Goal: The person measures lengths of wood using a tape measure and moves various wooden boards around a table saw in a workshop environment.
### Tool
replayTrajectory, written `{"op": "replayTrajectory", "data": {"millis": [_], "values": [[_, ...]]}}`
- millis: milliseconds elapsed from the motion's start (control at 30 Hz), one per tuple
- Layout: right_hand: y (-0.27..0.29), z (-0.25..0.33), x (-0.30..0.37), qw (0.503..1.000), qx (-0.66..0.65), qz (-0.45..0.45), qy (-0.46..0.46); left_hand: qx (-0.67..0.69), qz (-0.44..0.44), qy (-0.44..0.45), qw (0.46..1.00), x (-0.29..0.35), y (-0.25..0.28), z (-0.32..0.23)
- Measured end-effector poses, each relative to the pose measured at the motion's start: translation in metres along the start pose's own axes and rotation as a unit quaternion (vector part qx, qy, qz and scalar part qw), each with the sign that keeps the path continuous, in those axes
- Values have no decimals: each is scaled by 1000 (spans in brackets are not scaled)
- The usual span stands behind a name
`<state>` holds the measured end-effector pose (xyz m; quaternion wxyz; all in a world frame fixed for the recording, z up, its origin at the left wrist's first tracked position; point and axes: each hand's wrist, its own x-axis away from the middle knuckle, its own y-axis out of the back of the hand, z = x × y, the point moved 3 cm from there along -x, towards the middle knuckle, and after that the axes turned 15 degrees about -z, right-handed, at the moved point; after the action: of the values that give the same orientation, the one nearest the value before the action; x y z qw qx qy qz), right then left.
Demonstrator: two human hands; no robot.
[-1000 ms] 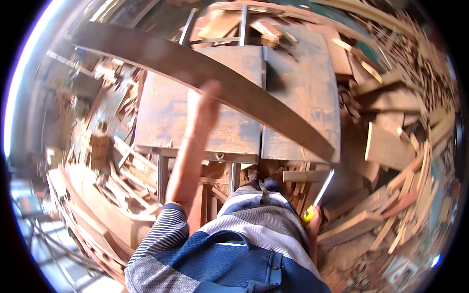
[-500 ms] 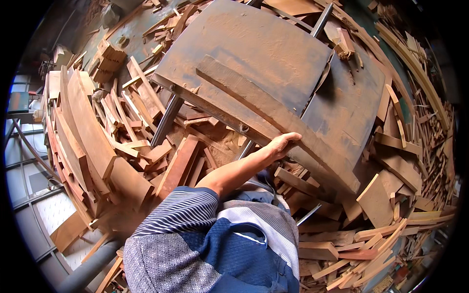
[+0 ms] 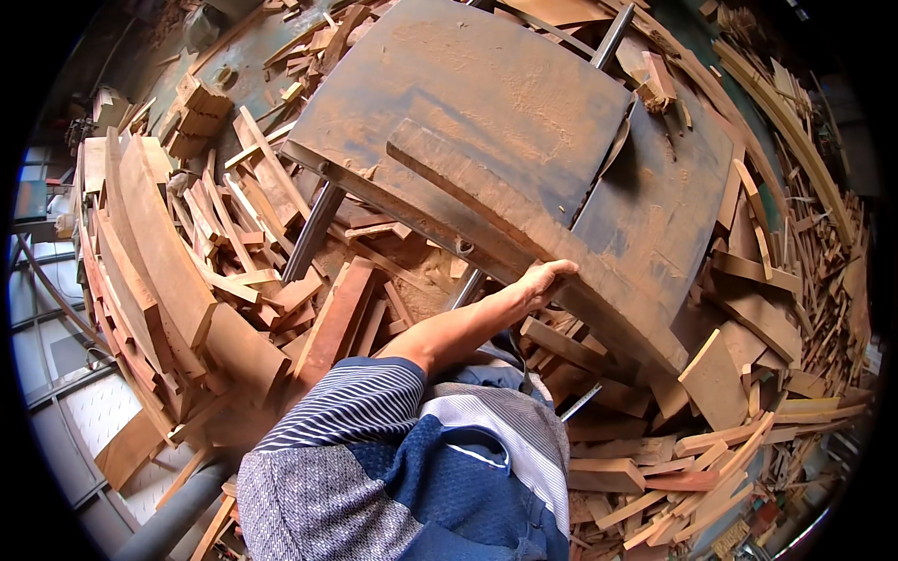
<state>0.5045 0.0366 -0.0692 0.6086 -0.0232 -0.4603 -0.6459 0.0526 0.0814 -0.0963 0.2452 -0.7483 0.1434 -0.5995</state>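
A long, thick wooden plank (image 3: pixel 486 192), dusty and brown, lies slantwise along the near edge of a metal saw table (image 3: pixel 468 75). The left part of the plank rests on the tabletop. My left hand (image 3: pixel 545 280) holds the plank's near side around its middle, with the fingertips against the wood and the thumb out of sight. A narrow dark slot with a blade-like strip (image 3: pixel 615 150) shows in the tabletop beyond the plank. My right hand is not in view.
Curved boards (image 3: pixel 164 234) stand stacked at the left. Offcuts lie under the table around a metal leg (image 3: pixel 313 229). More scrap strips (image 3: pixel 711 477) pile up at the lower right, and a small reddish block (image 3: pixel 659 75) sits near the table's far side.
The plank has slid a little rightward and toward me over the table, and its left end is farther from the table's left corner. My left hand stays on it.
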Motion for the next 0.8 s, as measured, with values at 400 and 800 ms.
{"op": "replayTrajectory", "data": {"millis": [400, 800], "values": [[-1, 4, 4, 1000, 11, -2, 10, -55, 89, 100, 990, 2, 11, 13], [-18, 13, -6, 1000, 22, -3, 15, -171, 262, -55, 948, 54, -15, -11]]}}
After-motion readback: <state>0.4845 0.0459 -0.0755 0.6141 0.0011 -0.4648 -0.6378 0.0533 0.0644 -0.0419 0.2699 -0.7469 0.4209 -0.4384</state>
